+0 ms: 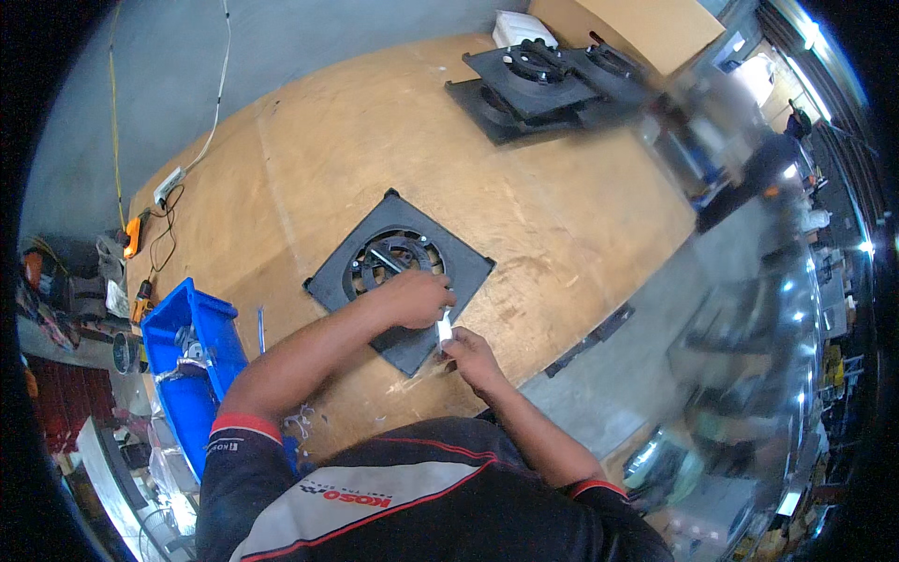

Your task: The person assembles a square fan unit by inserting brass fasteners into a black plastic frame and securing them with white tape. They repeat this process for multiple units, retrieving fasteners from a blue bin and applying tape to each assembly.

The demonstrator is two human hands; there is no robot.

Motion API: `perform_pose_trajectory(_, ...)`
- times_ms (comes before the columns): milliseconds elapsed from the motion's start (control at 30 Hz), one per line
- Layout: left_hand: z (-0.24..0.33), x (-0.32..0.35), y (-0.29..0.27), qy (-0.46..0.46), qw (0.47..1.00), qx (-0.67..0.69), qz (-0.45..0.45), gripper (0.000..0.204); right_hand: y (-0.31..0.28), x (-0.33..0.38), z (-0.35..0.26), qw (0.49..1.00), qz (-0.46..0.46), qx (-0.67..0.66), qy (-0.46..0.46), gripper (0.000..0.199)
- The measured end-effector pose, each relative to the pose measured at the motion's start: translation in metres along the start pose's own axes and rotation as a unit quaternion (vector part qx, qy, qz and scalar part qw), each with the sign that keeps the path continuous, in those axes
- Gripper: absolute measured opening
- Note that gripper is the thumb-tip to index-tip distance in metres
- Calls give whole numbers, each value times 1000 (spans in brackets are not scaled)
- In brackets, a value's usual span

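A black square plate with a round, slotted centre lies cornerwise on the wooden table before me. A short metallic bar rests across that centre. My left hand reaches over the plate's right part, its fingers curled at the upper end of a small white strip-like piece. Pinching the lower end of this piece is my right hand, just off the plate's lower right edge. The piece's exact kind is too small to tell, and my left fingertips are partly hidden.
A blue bin with metal parts stands at the left edge, near an orange-and-black power tool. More black plates are stacked at the table's far right, beside a cardboard box. A power strip lies far left.
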State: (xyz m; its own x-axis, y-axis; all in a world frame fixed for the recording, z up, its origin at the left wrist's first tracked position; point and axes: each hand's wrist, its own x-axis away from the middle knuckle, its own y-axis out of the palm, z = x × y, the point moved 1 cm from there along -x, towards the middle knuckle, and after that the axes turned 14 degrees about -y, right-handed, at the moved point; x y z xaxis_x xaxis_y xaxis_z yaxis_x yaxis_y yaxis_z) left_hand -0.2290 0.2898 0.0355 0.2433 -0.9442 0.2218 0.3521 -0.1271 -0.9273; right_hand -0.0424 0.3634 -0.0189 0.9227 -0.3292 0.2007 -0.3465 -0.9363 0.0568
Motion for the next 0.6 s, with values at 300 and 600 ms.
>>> perform_pose_trajectory(300, 3, 7, -23, 11, 999, -1, -47, 54, -14, -13, -42, 998, -35, -54, 8, 24)
perform_pose_trajectory(600, -15, -21, 6, 54, 998, 34, -21, 44, -36, -24, -30, 995, -93, -5, -19, 33)
